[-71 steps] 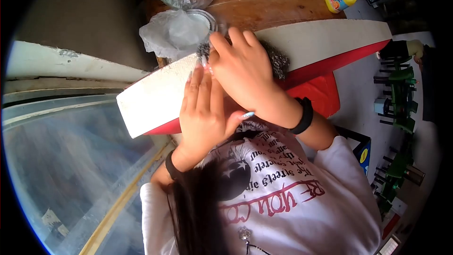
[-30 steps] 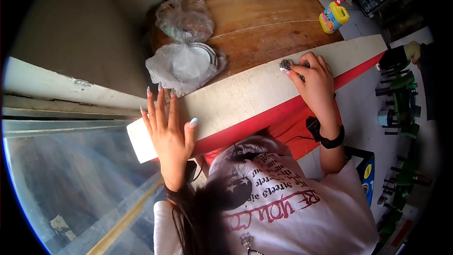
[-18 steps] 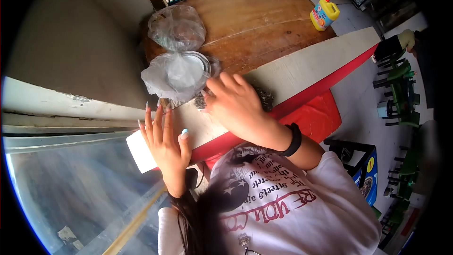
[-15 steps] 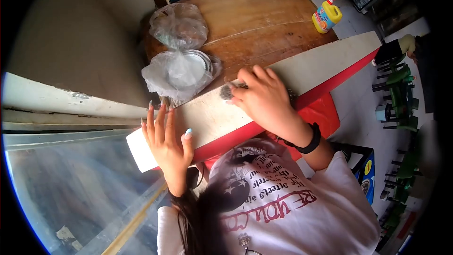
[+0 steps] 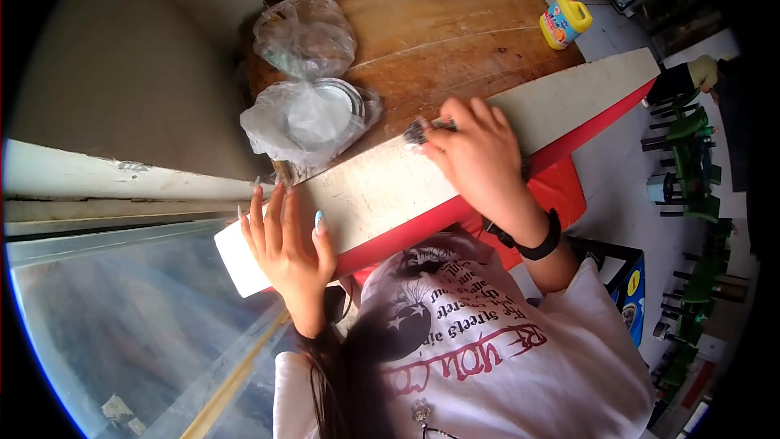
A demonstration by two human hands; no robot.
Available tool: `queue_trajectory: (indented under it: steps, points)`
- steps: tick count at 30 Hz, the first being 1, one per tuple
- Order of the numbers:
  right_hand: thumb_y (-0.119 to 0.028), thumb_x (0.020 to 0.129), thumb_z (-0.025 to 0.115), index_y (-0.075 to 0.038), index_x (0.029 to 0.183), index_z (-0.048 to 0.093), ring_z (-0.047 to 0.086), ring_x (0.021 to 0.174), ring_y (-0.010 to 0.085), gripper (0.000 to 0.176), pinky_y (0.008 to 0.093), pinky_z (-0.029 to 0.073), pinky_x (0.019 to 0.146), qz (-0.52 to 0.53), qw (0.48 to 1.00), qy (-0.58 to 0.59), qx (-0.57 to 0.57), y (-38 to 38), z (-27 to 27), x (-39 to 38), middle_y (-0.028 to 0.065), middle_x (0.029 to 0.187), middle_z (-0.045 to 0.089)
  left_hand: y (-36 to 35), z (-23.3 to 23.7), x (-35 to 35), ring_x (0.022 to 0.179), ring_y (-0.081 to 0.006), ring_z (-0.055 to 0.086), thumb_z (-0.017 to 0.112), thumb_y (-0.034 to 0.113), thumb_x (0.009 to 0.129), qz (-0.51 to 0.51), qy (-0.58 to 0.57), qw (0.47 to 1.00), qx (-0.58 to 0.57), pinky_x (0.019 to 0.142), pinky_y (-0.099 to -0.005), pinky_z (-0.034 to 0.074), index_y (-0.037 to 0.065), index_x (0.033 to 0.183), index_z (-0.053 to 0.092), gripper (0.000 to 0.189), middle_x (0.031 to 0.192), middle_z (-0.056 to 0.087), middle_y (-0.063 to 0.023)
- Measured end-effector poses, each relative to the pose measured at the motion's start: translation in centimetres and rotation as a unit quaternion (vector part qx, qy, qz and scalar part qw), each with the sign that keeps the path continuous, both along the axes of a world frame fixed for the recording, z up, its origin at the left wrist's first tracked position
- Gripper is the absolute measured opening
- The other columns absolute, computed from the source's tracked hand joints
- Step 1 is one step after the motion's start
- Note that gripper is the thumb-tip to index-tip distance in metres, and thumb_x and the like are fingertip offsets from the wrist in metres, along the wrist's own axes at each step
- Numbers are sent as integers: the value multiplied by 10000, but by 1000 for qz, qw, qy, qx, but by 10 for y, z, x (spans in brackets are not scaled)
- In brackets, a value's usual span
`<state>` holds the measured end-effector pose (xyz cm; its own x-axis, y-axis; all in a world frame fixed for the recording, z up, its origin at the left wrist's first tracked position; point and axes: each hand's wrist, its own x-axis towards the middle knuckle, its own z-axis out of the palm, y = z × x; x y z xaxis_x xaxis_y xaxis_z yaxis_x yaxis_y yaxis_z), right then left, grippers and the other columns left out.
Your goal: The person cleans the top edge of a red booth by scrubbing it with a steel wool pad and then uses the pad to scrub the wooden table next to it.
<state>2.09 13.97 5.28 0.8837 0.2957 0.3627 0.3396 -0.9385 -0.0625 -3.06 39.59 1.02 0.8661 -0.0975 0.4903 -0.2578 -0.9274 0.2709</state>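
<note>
A long white board with a red side (image 5: pixel 382 203) lies slantwise in front of me. My left hand (image 5: pixel 288 252) rests near its left end, fingers spread and pressed on the white face. My right hand (image 5: pixel 479 150) is closed around a grey steel wool scrubber (image 5: pixel 421 132) on the board's middle. Most of the scrubber is hidden under the palm and fingers; a tangled grey part shows at the fingertips. Whitish smudges and small dark specks mark the board's face.
Beyond the board stands a brown wooden table (image 5: pixel 439 24). On it are clear plastic bags (image 5: pixel 305 36), stacked round metal pans (image 5: pixel 357 97) in plastic, and a yellow pump bottle (image 5: pixel 566 18). A red stool (image 5: pixel 561 195) is under the board. Green chairs (image 5: pixel 691 130) stand at right.
My right hand has slid up and to the right along the board with the scrubber. The left hand stays on the left end. The view has shifted slightly.
</note>
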Motion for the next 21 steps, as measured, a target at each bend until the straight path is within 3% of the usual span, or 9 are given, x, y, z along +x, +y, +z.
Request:
queue_trajectory:
  steps: [3,5,8,9,11,13,17,21]
  points:
    - [-252,763,740,-102,897,754,523,889,226,202,367,416,755,-41,999,2,-32,-28,1,1,25,909,553,-2,0,2,1335,-376,454,523,271,873,4,-3,1000,-24,1121,-568,253,24,1243,630,457,1331,590,-126]
    - [-263,741,742,-78,871,745,520,883,228,226,366,415,753,-51,993,-36,-98,-2,-5,1,26,912,555,-1,-1,2,1329,-379,460,514,269,871,3,-9,1000,-24,1118,-564,256,23,1235,636,456,1328,594,-129]
    - [-182,731,678,-68,737,696,514,894,212,115,344,403,738,73,994,-52,-66,61,-8,-5,30,894,544,0,-3,1,1308,-405,477,521,250,848,-1,-22,1000,-5,1089,-576,294,11,1223,636,459,1318,597,-143]
    - [-190,685,644,-91,626,704,502,905,217,130,338,386,784,106,992,-48,-39,84,-12,-11,38,918,572,1,-5,1,1308,-404,477,515,249,850,-1,-25,1000,-6,1092,-575,290,11,1221,638,458,1318,598,-143]
    - [-205,701,645,-108,702,740,514,948,224,136,325,384,810,170,984,-38,-27,105,-9,-28,33,941,580,4,-7,-2,1309,-400,479,505,248,855,-1,-33,999,-4,1097,-573,284,12,1221,639,456,1319,599,-141]
    - [-187,735,627,-97,694,693,504,904,188,118,312,384,740,206,978,-12,-24,92,-2,-37,7,893,542,6,-9,-1,1310,-396,480,500,247,859,-1,-48,999,-6,1103,-571,278,14,1224,639,455,1322,598,-136]
    - [-219,770,720,-94,843,728,512,889,206,145,343,406,751,128,990,19,53,19,2,-37,5,914,562,3,-10,-2,1305,-387,489,520,223,855,6,-55,998,7,1097,-574,291,20,1225,641,439,1307,607,-129]
    - [-212,756,746,-126,800,729,517,881,232,98,369,431,773,-58,998,-14,-8,-67,-3,-34,20,890,533,0,-11,-3,1289,-386,507,543,224,856,0,-68,998,18,1082,-578,304,17,1224,642,434,1280,624,-126]
